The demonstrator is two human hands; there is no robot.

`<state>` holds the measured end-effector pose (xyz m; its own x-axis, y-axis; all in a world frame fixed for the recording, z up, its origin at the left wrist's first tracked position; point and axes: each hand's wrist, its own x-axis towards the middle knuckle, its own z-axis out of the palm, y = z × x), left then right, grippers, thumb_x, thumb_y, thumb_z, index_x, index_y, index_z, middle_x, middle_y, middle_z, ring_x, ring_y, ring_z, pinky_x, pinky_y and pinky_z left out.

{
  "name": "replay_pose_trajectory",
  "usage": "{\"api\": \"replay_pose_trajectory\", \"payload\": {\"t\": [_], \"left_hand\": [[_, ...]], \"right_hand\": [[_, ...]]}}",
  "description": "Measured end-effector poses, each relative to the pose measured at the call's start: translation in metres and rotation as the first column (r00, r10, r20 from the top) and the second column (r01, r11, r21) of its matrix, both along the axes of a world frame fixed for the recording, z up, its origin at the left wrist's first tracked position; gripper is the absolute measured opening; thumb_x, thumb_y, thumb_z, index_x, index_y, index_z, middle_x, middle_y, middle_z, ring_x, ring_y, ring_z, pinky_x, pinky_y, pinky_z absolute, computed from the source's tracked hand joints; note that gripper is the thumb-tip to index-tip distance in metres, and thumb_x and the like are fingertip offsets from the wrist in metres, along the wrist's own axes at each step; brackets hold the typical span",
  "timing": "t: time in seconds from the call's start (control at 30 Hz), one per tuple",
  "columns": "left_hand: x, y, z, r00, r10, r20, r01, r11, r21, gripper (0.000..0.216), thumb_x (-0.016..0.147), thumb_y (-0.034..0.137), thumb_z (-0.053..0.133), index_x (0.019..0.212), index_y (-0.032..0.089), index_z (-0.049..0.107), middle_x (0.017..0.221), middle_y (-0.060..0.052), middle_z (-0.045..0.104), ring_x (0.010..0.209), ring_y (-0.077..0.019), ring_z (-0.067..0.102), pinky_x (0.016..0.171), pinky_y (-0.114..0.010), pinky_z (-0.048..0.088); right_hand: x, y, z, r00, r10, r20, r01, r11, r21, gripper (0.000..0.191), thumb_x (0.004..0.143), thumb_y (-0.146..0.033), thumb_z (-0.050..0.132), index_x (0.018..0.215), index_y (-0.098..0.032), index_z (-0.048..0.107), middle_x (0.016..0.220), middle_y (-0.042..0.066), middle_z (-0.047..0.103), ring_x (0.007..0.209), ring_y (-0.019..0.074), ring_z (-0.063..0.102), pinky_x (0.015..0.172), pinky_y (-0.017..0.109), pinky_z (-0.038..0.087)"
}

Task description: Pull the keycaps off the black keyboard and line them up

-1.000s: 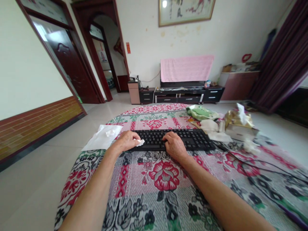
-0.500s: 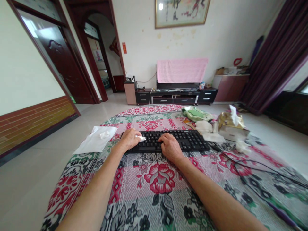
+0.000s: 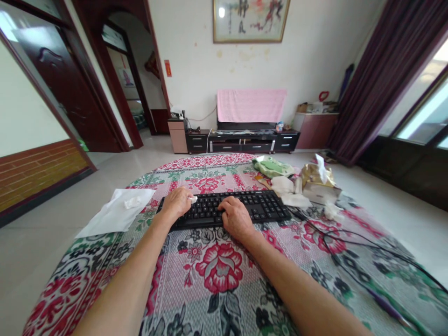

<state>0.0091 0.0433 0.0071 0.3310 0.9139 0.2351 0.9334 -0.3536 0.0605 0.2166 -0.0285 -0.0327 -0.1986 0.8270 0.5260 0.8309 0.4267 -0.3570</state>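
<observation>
A black keyboard (image 3: 257,208) lies lengthwise in front of me on a flowered tablecloth. My left hand (image 3: 178,201) is over its left part, the fingers closed on a small wad of white tissue (image 3: 193,199) that touches or nearly touches the upper keys. The rest of the tissue is hidden by the fingers. My right hand (image 3: 236,217) rests on the middle of the keyboard, its fingers bent and slightly apart over the keys, with nothing seen in them. Left of the keyboard is a white paper sheet (image 3: 108,219) bearing a crumpled tissue (image 3: 132,202).
To the right stand a gold tissue box (image 3: 320,192), used tissues (image 3: 296,200), a crumpled tissue (image 3: 332,211) and a green cloth (image 3: 273,166). Black cables (image 3: 345,241) run across the tablecloth (image 3: 217,303) at the right. A TV cabinet (image 3: 241,142) stands beyond the table.
My view has turned a little right, so everything sits further left in the picture. Slightly less of the tissue shows at my left fingertips. My right hand stays on the keyboard.
</observation>
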Motion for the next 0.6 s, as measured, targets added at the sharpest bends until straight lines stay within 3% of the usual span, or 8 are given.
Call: {"api": "replay_pose_trajectory", "payload": {"t": [0.1,0.17,0.4,0.6], "left_hand": [[-0.001,-0.002,0.003,1.000,0.011,0.022,-0.012,0.999,0.037,0.025,0.078,0.024,0.048,0.087,0.023,0.072,0.093,-0.006,0.068,0.090,-0.0224,0.062,0.082,-0.031,0.045],[0.004,-0.004,0.003,0.990,-0.026,0.137,0.021,0.999,0.043,0.026,0.078,0.027,0.049,0.091,0.023,0.071,0.097,-0.005,0.069,0.092,-0.0218,0.062,0.084,-0.030,0.045],[0.040,-0.019,-0.007,0.841,-0.136,0.524,0.217,0.971,-0.096,0.040,0.075,0.030,0.051,0.112,0.022,0.062,0.089,0.000,0.072,0.082,-0.0164,0.066,0.079,-0.025,0.049],[0.048,-0.021,-0.014,0.761,-0.133,0.635,0.283,0.949,-0.141,0.046,0.075,0.036,0.051,0.118,0.021,0.057,0.089,-0.001,0.072,0.083,-0.0183,0.067,0.078,-0.027,0.050]], "right_hand": [[0.000,0.000,0.001,1.000,0.001,-0.002,-0.002,1.000,-0.011,0.020,0.074,-0.008,0.048,0.085,-0.017,0.064,0.095,0.006,0.057,0.090,0.0175,0.049,0.086,0.030,0.038],[0.000,-0.001,0.002,1.000,0.001,0.000,-0.001,1.000,-0.019,0.020,0.075,-0.009,0.049,0.084,-0.017,0.064,0.095,0.006,0.057,0.089,0.0174,0.049,0.086,0.030,0.039],[-0.005,-0.006,0.008,0.995,0.024,-0.101,-0.020,0.999,0.034,0.032,0.082,-0.020,0.049,0.113,-0.016,0.053,0.102,0.008,0.056,0.096,0.0178,0.051,0.087,0.030,0.041],[-0.007,-0.005,0.006,0.973,0.139,-0.185,-0.130,0.990,0.061,0.027,0.088,-0.020,0.042,0.110,-0.018,0.057,0.106,0.007,0.054,0.097,0.0142,0.053,0.085,0.024,0.043]]}}
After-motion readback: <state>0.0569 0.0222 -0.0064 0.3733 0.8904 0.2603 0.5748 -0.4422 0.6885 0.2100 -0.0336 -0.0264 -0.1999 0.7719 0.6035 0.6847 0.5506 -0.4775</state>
